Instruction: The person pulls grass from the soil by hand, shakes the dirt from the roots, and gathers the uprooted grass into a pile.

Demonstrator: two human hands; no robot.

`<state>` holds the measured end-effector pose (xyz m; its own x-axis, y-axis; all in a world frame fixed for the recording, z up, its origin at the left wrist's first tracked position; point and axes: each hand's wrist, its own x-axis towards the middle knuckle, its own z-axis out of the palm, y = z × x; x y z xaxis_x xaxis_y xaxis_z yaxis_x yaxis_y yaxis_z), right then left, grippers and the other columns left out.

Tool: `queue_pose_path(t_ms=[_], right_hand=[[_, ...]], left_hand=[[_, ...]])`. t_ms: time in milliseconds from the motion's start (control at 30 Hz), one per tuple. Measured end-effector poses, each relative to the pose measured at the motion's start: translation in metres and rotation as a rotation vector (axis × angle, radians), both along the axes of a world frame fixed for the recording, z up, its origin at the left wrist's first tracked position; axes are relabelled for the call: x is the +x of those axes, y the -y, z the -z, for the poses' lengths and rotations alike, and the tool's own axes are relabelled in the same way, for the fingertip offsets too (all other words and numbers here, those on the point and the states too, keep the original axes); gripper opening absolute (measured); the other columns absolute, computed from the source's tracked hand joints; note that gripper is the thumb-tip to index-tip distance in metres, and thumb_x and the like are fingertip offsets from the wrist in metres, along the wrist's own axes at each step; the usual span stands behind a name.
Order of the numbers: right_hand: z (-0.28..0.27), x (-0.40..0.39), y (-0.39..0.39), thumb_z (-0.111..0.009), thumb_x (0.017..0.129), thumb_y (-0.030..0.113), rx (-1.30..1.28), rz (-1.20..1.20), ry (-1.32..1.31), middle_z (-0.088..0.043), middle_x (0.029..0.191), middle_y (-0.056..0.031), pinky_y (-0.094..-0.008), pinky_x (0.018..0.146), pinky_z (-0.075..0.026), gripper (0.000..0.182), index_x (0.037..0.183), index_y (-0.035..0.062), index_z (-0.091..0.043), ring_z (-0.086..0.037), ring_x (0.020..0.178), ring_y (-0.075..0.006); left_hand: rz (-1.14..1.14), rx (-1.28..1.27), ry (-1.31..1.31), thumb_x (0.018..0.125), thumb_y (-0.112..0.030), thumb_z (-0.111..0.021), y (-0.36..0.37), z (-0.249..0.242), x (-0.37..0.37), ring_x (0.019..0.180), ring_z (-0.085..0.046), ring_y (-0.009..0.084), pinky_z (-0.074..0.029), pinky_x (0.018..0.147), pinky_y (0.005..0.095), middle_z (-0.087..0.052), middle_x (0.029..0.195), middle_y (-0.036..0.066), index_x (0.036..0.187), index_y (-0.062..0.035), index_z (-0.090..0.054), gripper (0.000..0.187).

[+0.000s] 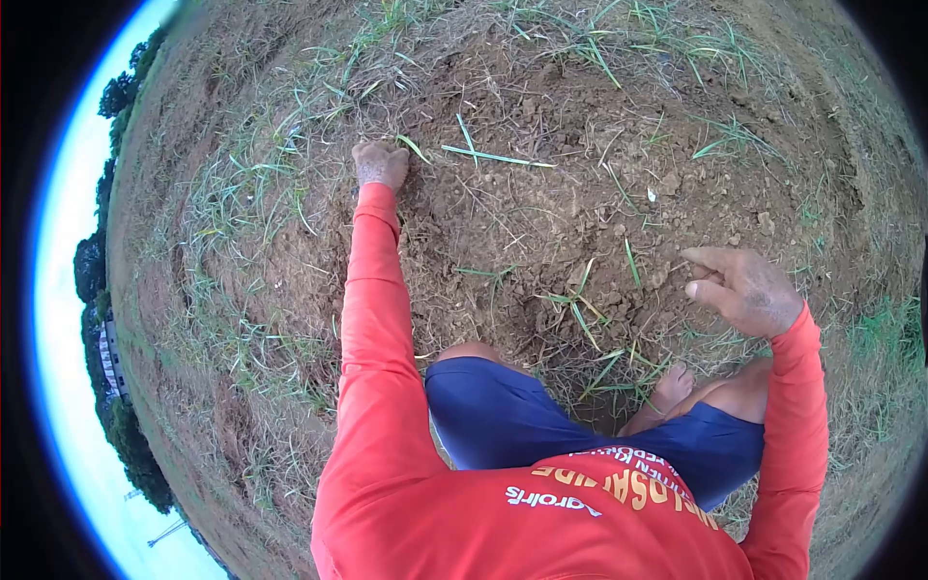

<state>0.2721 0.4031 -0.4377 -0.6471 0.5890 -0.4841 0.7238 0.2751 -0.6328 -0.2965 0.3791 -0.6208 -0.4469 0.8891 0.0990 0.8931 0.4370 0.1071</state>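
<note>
My left hand (381,165) is closed and presses down at the soil in the upper left-centre, with its fingertips hidden. A short green blade (413,148) lies just beside its knuckles. Over bare brown soil (570,222) at the right, my right hand (746,292) hovers with the index finger stretched out and the thumb apart, nothing between them. Two crossed green stalks (498,156) rest on the ground right of my left hand. Small green plants (580,304) stand in the soil between my hands and my knees.
My bare foot (674,385) is on the ground below my right hand. Grass tufts (232,213) spread along the left, with more grass (677,34) along the top. Dark trees (92,266) and a pale building (111,358) show at the far left edge.
</note>
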Motion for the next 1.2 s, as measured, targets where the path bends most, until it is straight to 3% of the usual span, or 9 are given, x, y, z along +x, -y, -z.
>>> queue_pose_path(t_ms=[267,400,433,533,733,833,967,1067,1200], right_hand=[[0.004,-0.017,-0.016,-0.065,0.093,0.021,-0.152,0.063,0.054,-0.074,0.105,-0.022,-0.0366,0.081,-0.056,0.052,0.136,-0.0059,-0.059,-0.073,0.093,-0.0257],[0.007,-0.023,-0.024,-0.066,0.092,0.022,-0.153,0.034,0.031,-0.074,0.106,-0.0222,-0.0367,0.082,-0.056,0.052,0.136,-0.0054,-0.059,-0.073,0.093,-0.0264],[0.009,-0.022,-0.024,-0.066,0.092,0.022,-0.15,0.032,0.022,-0.074,0.105,-0.0222,-0.0368,0.082,-0.056,0.052,0.136,-0.0052,-0.059,-0.073,0.093,-0.0265],[0.008,-0.021,-0.022,-0.066,0.092,0.022,-0.169,0.037,0.022,-0.074,0.106,-0.0223,-0.037,0.083,-0.056,0.052,0.135,-0.0051,-0.06,-0.073,0.095,-0.0272],[0.002,-0.016,-0.018,-0.066,0.092,0.023,-0.114,0.022,-0.01,-0.074,0.106,-0.0225,-0.0376,0.085,-0.055,0.052,0.135,-0.0051,-0.06,-0.072,0.096,-0.0286],[0.006,-0.013,-0.011,-0.066,0.091,0.023,-0.116,0.029,-0.034,-0.074,0.105,-0.0224,-0.0381,0.085,-0.055,0.052,0.135,-0.0052,-0.06,-0.072,0.096,-0.0286],[-0.005,-0.009,-0.01,-0.066,0.09,0.023,-0.117,0.033,0.003,-0.073,0.105,-0.0224,-0.0387,0.086,-0.055,0.053,0.134,-0.0053,-0.06,-0.072,0.096,-0.0291],[-0.004,-0.004,-0.01,-0.066,0.09,0.023,-0.111,0.053,-0.008,-0.074,0.105,-0.0222,-0.0386,0.086,-0.055,0.052,0.134,-0.005,-0.061,-0.072,0.096,-0.0293],[0.003,0.001,-0.012,-0.066,0.09,0.023,-0.088,0.047,-0.029,-0.074,0.103,-0.0209,-0.0382,0.085,-0.055,0.052,0.134,-0.0048,-0.061,-0.072,0.093,-0.0288]], left_hand=[[-0.152,0.305,0.449,0.077,-0.03,-0.074,0.017,-0.099,0.003,0.058,-0.057,0.0168,-0.046,0.062,0.0379,-0.059,0.058,0.01,0.07,-0.0013,-0.073,0.03],[-0.26,0.576,0.92,0.086,-0.024,-0.077,0.026,-0.128,0.019,0.072,-0.064,0.0099,-0.05,0.064,0.0274,-0.071,0.079,0.002,0.089,-0.0023,-0.075,0.021],[-0.254,0.595,0.986,0.092,-0.026,-0.077,0.029,-0.137,0.013,0.093,-0.071,0.0127,-0.055,0.074,0.0275,-0.074,0.096,0.004,0.102,-0.0026,-0.07,0.026],[-0.119,0.857,1.19,0.091,-0.015,-0.073,0.028,-0.163,0.02,0.081,-0.07,0.0102,-0.054,0.068,0.0235,-0.076,0.098,0.004,0.101,-0.0038,-0.071,0.015],[-0.265,0.231,0.613,0.088,-0.032,-0.074,-0.015,-0.081,-0.022,0.104,-0.072,0.0229,-0.057,0.084,0.0372,-0.073,0.113,0.022,0.099,-0.0004,-0.068,0.035],[0.003,0.089,0.244,0.087,-0.04,-0.073,-0.03,-0.051,-0.004,0.109,-0.071,0.0316,-0.055,0.094,0.0431,-0.073,0.114,0.022,0.106,-0.0017,-0.072,0.042],[-0.055,-0.488,0.02,0.09,-0.039,-0.068,-0.047,-0.056,-0.003,0.12,-0.065,0.0373,-0.051,0.102,0.0469,-0.07,0.124,0.022,0.118,-0.0044,-0.074,0.045],[0.038,-0.675,-0.052,0.09,-0.039,-0.068,-0.053,-0.054,-0.002,0.12,-0.065,0.0372,-0.052,0.103,0.0471,-0.069,0.126,0.023,0.121,-0.0063,-0.073,0.045],[-0.028,-0.411,-0.088,0.092,-0.037,-0.064,-0.038,-0.053,0.015,0.12,-0.065,0.038,-0.052,0.103,0.0462,-0.069,0.124,0.024,0.116,-0.003,-0.073,0.043]])
